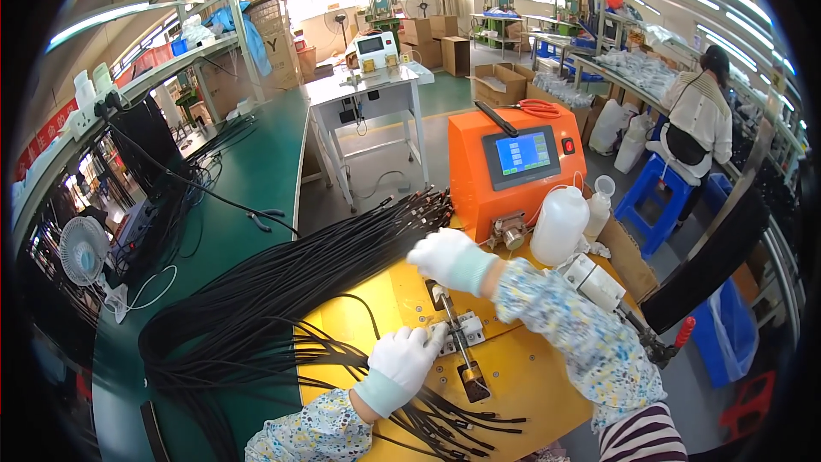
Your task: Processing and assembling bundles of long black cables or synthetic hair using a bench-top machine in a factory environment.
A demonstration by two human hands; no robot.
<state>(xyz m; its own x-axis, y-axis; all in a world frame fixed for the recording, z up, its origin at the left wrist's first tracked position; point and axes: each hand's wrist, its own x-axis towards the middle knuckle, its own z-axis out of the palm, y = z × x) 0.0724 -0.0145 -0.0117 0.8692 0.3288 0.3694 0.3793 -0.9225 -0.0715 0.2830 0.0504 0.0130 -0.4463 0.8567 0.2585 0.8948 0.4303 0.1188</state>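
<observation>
Both my hands wear white gloves. My left hand (402,364) is closed at the metal clamp fixture (464,334) on the yellow machine top (522,376). A single black cable (363,304) curves down into its fingers; its tip is hidden there. My right hand (449,258) hovers beyond the fixture, beside the far ends of a thick bundle of black cables (282,282). Its fingers are curled, and what they hold, if anything, does not show. More cables with dark plug ends (462,423) lie at the near edge, below my left hand.
An orange control box (513,162) with a screen stands behind the fixture, carrying red-handled pliers (539,108). White plastic bottles (560,224) sit to its right. On the green table (256,171) are pliers (265,219) and a small fan (84,250). Another person (701,115) is far right.
</observation>
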